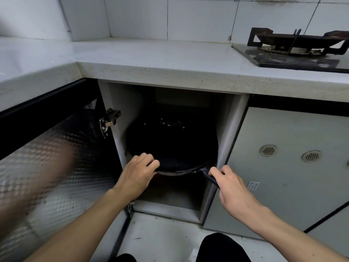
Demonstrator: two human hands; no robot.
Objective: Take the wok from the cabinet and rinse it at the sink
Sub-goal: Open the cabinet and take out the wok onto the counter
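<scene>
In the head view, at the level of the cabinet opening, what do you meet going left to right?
Open cabinet door → door hinge → left hand → wok → right hand → closed door with two round vents.

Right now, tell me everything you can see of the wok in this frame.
The wok is black, round and deep, looks like dark metal, with a paler rim edge along its near side. It sits inside the open cabinet under the counter, tilted with its inside facing the camera; the far part fades into shadow. A dark straight handle juts toward the lower right. The left hand grips the near rim, and the right hand holds the handle. What supports it underneath is hidden.
</scene>
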